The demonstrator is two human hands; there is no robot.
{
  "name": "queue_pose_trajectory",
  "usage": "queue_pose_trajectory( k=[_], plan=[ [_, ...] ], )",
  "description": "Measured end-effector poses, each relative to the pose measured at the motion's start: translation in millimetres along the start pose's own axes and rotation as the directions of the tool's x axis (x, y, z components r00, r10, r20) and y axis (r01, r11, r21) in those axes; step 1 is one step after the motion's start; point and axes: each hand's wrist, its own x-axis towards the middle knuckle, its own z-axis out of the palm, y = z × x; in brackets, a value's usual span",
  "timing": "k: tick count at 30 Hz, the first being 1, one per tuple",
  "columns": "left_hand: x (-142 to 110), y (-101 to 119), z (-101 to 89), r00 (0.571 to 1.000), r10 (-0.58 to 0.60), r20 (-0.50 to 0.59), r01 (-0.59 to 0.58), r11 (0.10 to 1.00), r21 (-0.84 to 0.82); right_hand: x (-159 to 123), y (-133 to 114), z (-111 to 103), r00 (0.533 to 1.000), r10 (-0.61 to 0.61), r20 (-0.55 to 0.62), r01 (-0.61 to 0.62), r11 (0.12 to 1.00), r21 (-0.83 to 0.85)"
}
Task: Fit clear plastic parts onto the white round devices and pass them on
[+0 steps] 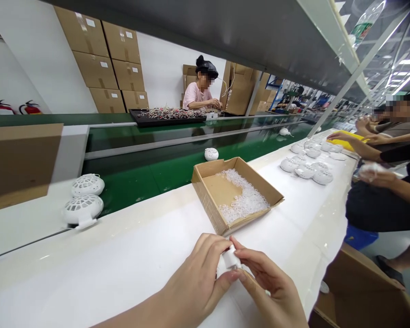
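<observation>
My left hand (191, 282) and my right hand (269, 282) both pinch a small white plastic part (230, 257) low in the view, just above the white bench (71, 269). Its lower portion is hidden by my fingers. Ahead of my hands stands an open cardboard tray (208, 209) holding a heap of small translucent rings (242, 198). Two white perforated round plastic housings (85, 196) lie at the bench's left side. Several similar housings (305, 164) sit farther along on the right.
A green conveyor belt (130, 182) runs beside the bench, carrying white housings. Co-workers' arms (372, 155) work at the right, and a person (200, 91) sits across the belt. An overhead shelf (259, 45) spans the top, and a cardboard box (358, 291) sits at lower right.
</observation>
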Motion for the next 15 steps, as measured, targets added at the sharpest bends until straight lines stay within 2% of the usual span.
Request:
queue_pose_trajectory(
  k=[4, 7, 10, 15],
  plan=[
    [1, -1, -0.2, 1.000, 0.012, -0.023, -0.011, 0.999, 0.038, 5, 1, 0, 0.997, -0.019, -0.076, 0.022, 0.999, 0.041],
    [1, -2, -1.2, 0.998, 0.063, -0.013, -0.061, 0.995, 0.082, 13, -3, -4, 0.987, -0.161, -0.003, 0.161, 0.986, -0.041],
    [0, -6, 1.1, 0.991, 0.128, -0.045, -0.126, 0.990, 0.061, 21, -7, -10, 0.938, -0.339, 0.069, 0.346, 0.926, -0.151],
    [1, -16, 6.6, 0.977, 0.170, -0.126, -0.172, 0.985, -0.008, 27, -8, -15, 0.893, -0.414, 0.176, 0.445, 0.869, -0.213]
  ],
)
